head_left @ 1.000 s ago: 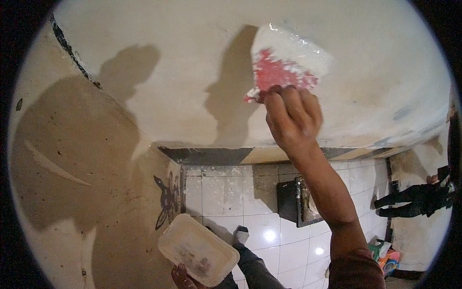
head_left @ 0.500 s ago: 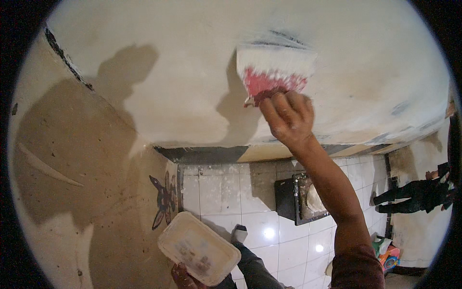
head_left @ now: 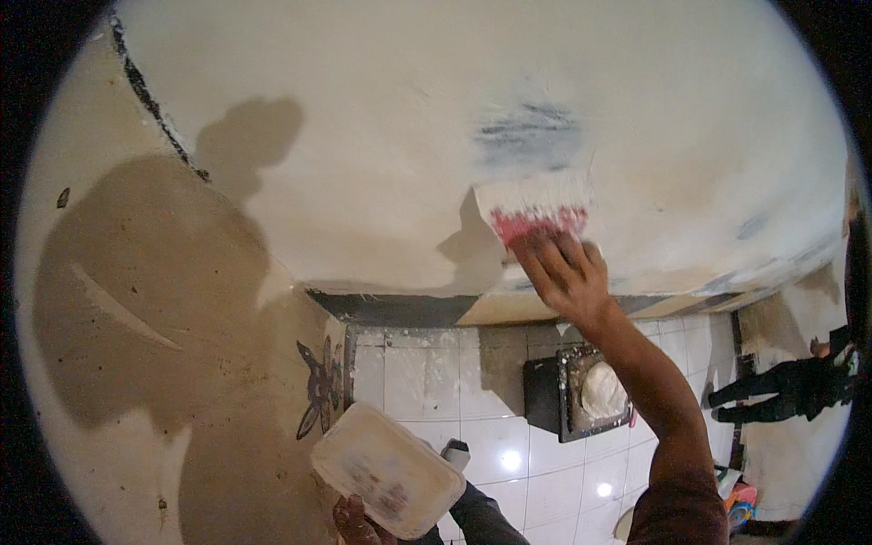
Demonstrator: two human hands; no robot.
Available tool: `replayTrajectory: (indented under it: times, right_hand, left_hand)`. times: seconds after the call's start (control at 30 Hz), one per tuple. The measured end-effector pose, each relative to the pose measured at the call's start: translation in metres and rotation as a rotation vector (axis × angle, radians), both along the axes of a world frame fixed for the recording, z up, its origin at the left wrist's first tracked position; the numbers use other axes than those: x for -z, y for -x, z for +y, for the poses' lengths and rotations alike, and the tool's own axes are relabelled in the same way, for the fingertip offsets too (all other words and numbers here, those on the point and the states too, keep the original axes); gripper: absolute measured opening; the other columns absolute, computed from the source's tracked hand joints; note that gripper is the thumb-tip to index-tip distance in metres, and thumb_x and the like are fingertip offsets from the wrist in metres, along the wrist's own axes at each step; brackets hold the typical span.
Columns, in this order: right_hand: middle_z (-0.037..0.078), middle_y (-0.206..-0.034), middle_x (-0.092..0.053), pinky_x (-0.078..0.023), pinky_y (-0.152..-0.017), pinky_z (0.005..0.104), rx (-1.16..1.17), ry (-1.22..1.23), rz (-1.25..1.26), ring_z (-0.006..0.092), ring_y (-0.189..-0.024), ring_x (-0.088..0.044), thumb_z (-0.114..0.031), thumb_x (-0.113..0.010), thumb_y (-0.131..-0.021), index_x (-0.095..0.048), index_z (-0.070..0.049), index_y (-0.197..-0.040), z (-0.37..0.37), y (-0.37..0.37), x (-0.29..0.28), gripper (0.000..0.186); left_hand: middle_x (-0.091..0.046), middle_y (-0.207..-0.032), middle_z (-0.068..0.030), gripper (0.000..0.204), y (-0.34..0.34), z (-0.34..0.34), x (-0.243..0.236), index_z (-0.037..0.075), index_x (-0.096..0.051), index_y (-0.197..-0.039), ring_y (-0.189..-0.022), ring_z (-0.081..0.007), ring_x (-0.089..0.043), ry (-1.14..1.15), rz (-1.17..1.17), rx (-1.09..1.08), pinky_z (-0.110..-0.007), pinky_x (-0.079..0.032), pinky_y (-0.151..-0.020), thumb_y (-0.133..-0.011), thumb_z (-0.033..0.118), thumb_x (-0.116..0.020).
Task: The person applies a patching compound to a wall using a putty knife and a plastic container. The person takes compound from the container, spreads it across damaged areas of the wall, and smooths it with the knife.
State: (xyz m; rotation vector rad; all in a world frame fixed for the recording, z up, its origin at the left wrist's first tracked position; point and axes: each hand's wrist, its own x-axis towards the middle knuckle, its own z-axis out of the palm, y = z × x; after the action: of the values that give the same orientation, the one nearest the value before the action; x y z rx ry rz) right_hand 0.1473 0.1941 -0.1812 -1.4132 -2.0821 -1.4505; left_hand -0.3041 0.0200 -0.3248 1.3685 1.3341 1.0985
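The wide putty blade [head_left: 534, 204], red near the handle and white with filler along its edge, sits flat against the pale ceiling [head_left: 363, 136] at about one o'clock in the view, just below a grey scraped patch [head_left: 527, 136]. The right hand [head_left: 563, 272] is wrapped firmly round the handle, fingers closed on it, arm stretched up from five o'clock. For a clean pass I judge the blade wants a low angle and even pressure across its full width, so the filler feathers over that grey patch without ridges. Down at six o'clock the left hand [head_left: 359, 525] grips the underside of a flat whitish hawk board [head_left: 386, 470], held level and close by for reloading. At nine o'clock the brownish wall [head_left: 136, 363] meets the ceiling along a dark cracked seam [head_left: 154, 104], an edge to keep the blade off. Below, the white tiled floor [head_left: 490, 454] carries a dark tub of white filler [head_left: 586, 392] at four o'clock, right under the working arm, so drips may land there. Far at three o'clock another person [head_left: 786, 391] in dark clothes stands well apart.
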Motion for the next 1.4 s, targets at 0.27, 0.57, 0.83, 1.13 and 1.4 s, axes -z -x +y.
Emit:
replayTrajectory:
  times: [0.27, 0.57, 0.83, 1.13, 1.4]
  right_hand:
    - [-0.007, -0.075, -0.053, -0.034, -0.058, 0.0274, -0.123, -0.283, 0.103, 0.0131, -0.073, -0.053, -0.023, -0.071, -0.064, -0.064, -0.018, -0.08, 0.013, 0.052, -0.097, 0.018]
    - [0.002, -0.085, -0.057, -0.043, -0.057, 0.0342, -0.087, -0.064, 0.122, 0.021, -0.079, -0.056, -0.012, -0.069, -0.062, -0.067, -0.013, -0.088, 0.034, 0.016, 0.014, 0.026]
    - [0.003, -0.082, -0.058, -0.043, -0.062, 0.036, -0.034, 0.001, 0.198, 0.0204, -0.078, -0.056, -0.014, -0.069, -0.065, -0.066, -0.011, -0.081, -0.058, 0.035, -0.023, 0.017]
    - [0.008, -0.066, -0.053, -0.038, -0.058, 0.0375, 0.11, -0.619, 0.425, 0.0248, -0.063, -0.052, 0.001, -0.073, -0.069, -0.056, -0.008, -0.07, 0.032, -0.005, -0.042, 0.018]
    - [0.008, -0.1, -0.06, -0.052, -0.071, 0.0379, -0.035, 0.139, 0.36, 0.0246, -0.093, -0.059, -0.016, -0.067, -0.066, -0.066, -0.009, -0.097, -0.009, 0.05, 0.135, 0.032]
  left_hand:
    - [-0.053, -0.123, -0.024, 0.061, -0.001, 0.0, 0.004, 0.001, -0.043, -0.131, -0.104, -0.0411, -0.055, -0.174, 0.278, 0.111, -0.054, -0.044, -0.086, -0.082, 0.025, -0.07]
    - [-0.053, -0.123, -0.0246, 0.062, -0.006, -0.002, 0.003, 0.001, -0.041, -0.133, -0.104, -0.0426, -0.054, -0.286, 0.427, 0.16, -0.055, -0.043, -0.085, -0.083, 0.023, -0.07]
    - [-0.052, -0.123, -0.0251, 0.062, -0.011, -0.009, 0.007, 0.001, -0.04, -0.134, -0.104, -0.044, -0.054, -0.505, 0.504, 0.064, -0.056, -0.043, -0.085, -0.083, 0.02, -0.07]
    - [-0.054, -0.117, -0.0255, 0.062, -0.013, -0.009, -0.015, -0.005, -0.039, -0.133, -0.102, -0.0439, -0.053, -0.277, 0.735, 0.329, -0.056, -0.041, -0.087, -0.084, 0.019, -0.069]
    - [-0.052, -0.124, -0.0221, 0.056, -0.016, -0.01, -0.015, 0.002, -0.042, -0.132, -0.113, -0.0357, -0.052, 0.207, -0.288, 0.076, -0.05, -0.044, -0.096, -0.086, 0.024, -0.065]
